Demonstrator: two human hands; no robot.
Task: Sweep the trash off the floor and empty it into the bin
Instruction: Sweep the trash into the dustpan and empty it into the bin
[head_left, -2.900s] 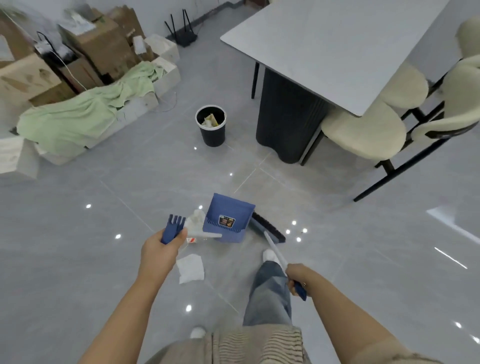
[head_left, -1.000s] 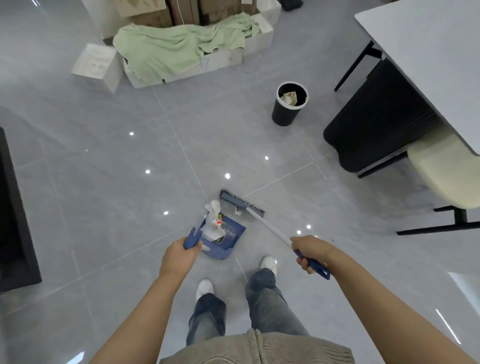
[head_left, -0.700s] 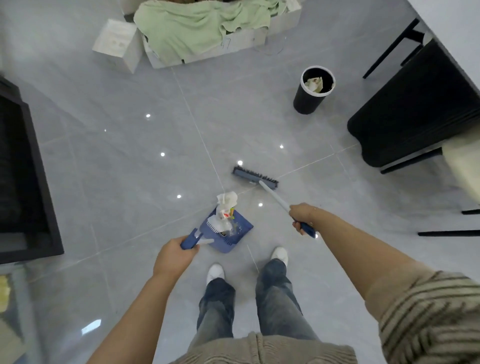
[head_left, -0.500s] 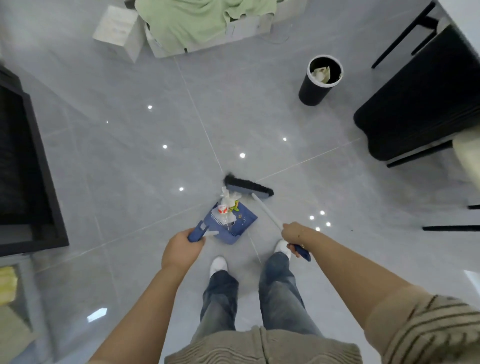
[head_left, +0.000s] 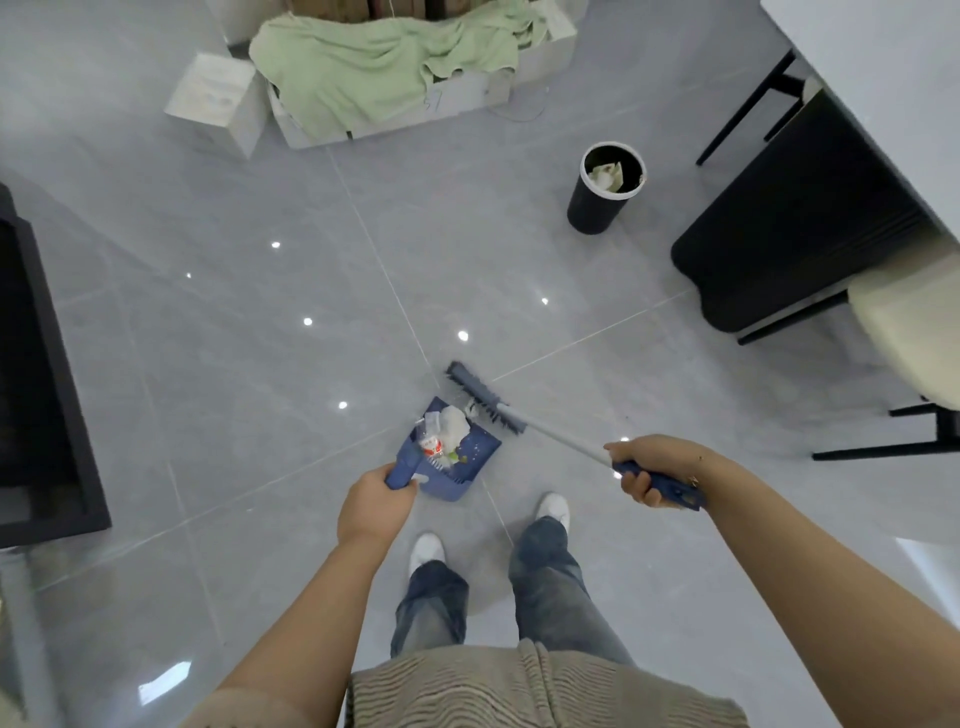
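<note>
My left hand (head_left: 375, 503) grips the handle of a blue dustpan (head_left: 467, 470) held low over the grey floor in front of my feet. White paper and small wrappers, the trash (head_left: 445, 428), lie inside the pan. My right hand (head_left: 647, 465) holds the blue grip of a broom with a white shaft. The broom head (head_left: 483, 396) rests against the pan's far edge. A black bin (head_left: 602, 191) with a white rim stands further off to the upper right, with crumpled paper inside it.
A dark table base (head_left: 789, 223) and a cream chair (head_left: 909, 332) stand to the right of the bin. White boxes under a green cloth (head_left: 384, 57) line the far side. A black cabinet (head_left: 36, 395) is at the left. My two feet are just behind the pan.
The loose paper seen on the floor earlier now lies in the dustpan. The broom head has come up against the pan's edge, and my right hand has swung out to the right.
</note>
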